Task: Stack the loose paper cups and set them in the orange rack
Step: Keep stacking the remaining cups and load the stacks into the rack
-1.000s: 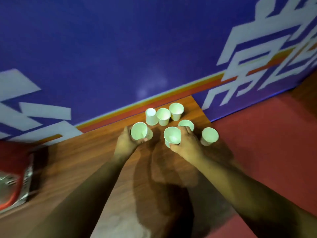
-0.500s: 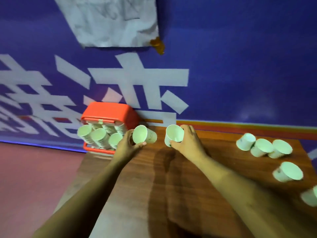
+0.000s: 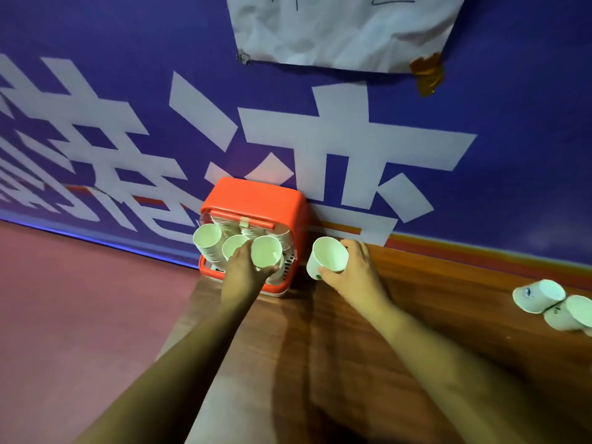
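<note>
We count two hands and, in plain view, six cup mouths; the orange rack (image 3: 256, 200) stands at the far left corner of the bench (image 3: 352, 363), its back against the blue wall (image 3: 96, 43). Our left hand (image 3: 243, 269) reaches into the rack's front and grips one paper cup (image 3: 266, 251), fingers curled round its side, mouth tilted toward us; whether that cup sits on a stack beneath, we cannot tell. Beside it in the rack we count two more open mouths, one stack at the left (image 3: 207, 237) and one partly behind the hand (image 3: 233, 244); ribbed stacks further back are too hidden to count. Our right hand (image 3: 357, 272) holds a second cup (image 3: 328, 256) just right of the rack, near the bench's far edge, thumb below and fingers wrapped behind, mouth tipped toward us. Well apart, at the bench's right edge, two loose cups lie on their sides and touch, one (image 3: 538, 296) and the other (image 3: 573, 312); one sheet of white paper (image 3: 336, 27) hangs on the wall.
</note>
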